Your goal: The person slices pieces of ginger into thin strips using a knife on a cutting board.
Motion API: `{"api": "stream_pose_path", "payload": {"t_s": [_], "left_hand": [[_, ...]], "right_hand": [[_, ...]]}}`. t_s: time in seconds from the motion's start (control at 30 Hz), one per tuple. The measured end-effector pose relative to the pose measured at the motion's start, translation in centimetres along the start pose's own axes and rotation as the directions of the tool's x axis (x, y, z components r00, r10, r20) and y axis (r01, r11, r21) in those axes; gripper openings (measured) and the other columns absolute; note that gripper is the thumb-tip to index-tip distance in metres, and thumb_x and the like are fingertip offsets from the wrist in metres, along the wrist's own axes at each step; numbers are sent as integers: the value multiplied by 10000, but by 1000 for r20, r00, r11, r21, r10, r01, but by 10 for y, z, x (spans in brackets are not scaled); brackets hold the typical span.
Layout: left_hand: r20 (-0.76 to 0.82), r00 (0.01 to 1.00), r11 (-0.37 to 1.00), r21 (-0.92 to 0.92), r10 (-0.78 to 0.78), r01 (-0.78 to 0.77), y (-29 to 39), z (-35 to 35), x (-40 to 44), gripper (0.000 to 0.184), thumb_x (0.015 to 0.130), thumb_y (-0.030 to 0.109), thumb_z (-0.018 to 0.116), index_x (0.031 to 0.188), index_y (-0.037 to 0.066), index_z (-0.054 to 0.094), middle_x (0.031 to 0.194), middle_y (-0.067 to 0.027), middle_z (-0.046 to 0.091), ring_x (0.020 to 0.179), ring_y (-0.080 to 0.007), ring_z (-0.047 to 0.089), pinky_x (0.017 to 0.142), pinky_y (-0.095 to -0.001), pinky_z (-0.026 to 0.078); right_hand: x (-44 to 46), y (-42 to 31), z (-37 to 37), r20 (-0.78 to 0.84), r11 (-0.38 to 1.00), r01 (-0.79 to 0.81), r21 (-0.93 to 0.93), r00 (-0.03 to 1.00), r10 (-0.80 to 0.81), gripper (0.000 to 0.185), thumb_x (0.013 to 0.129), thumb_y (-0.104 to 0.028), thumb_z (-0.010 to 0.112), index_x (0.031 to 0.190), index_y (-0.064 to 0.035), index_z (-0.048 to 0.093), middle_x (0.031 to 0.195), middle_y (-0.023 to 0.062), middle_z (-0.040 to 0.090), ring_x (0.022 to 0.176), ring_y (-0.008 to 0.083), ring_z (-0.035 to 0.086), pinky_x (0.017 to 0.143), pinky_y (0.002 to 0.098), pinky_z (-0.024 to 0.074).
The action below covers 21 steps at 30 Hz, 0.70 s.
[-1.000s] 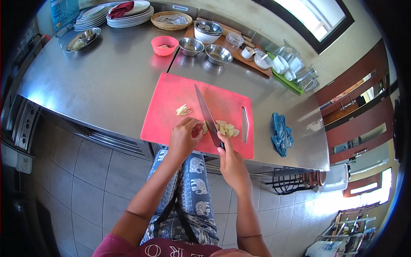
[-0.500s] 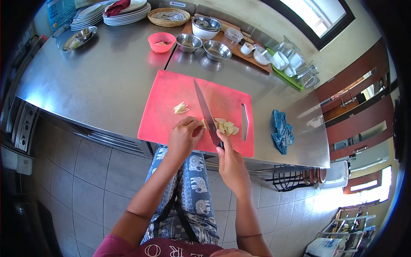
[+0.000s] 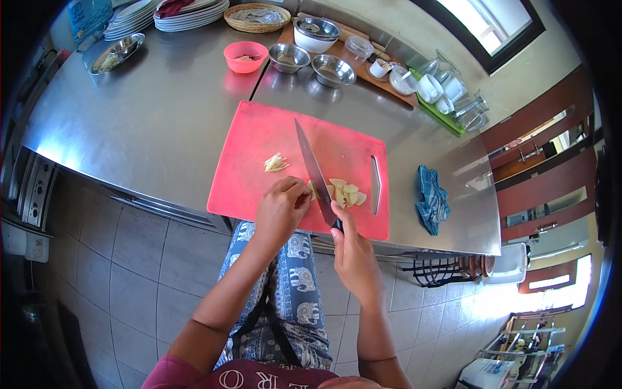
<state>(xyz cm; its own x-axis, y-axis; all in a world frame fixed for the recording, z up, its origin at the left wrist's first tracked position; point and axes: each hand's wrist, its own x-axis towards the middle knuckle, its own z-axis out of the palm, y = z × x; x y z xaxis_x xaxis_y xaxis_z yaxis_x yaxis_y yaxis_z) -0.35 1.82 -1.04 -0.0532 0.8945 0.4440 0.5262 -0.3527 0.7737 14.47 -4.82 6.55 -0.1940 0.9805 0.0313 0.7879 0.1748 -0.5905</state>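
A red cutting board (image 3: 253, 139) lies on the steel counter. My right hand (image 3: 353, 249) is closed round the black handle of a large knife (image 3: 313, 165), whose blade points away from me across the board. Just left of the blade, my left hand (image 3: 283, 206) has its fingers bent together at a small pale slice (image 3: 311, 189), partly hidden by the fingertips. Several pale yellow slices (image 3: 350, 193) lie right of the blade. A small pile of thin pale strips (image 3: 276, 163) sits on the board's left half.
Behind the board stand a pink bowl (image 3: 245, 58) and two steel bowls (image 3: 334, 70). A wooden board (image 3: 389, 89) holds containers; cups and glass jugs stand on a green tray (image 3: 440, 117). A blue cloth (image 3: 433, 200) lies right. Plates (image 3: 191, 16) and an oval dish (image 3: 118, 53) are back left.
The camera view has shifted slightly. My hands and the knife keep nearly the same place on the board, with the blade still beside my left fingertips.
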Motion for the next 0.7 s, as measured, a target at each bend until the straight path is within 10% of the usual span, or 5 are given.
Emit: {"api": "stream_pose_path", "payload": {"t_s": [0.7], "left_hand": [[141,990,1000,-5,31,-30,-1,-10,13,118,727,62,718,748,2,619,840,-72,654,735,-268,644,650,-367,517]], "right_hand": [[12,1,-2,82,998,-48,-46,995,51,468,967,-110,467,1399,-46,300,934,280,649,849,455,627,699,538,497]]}}
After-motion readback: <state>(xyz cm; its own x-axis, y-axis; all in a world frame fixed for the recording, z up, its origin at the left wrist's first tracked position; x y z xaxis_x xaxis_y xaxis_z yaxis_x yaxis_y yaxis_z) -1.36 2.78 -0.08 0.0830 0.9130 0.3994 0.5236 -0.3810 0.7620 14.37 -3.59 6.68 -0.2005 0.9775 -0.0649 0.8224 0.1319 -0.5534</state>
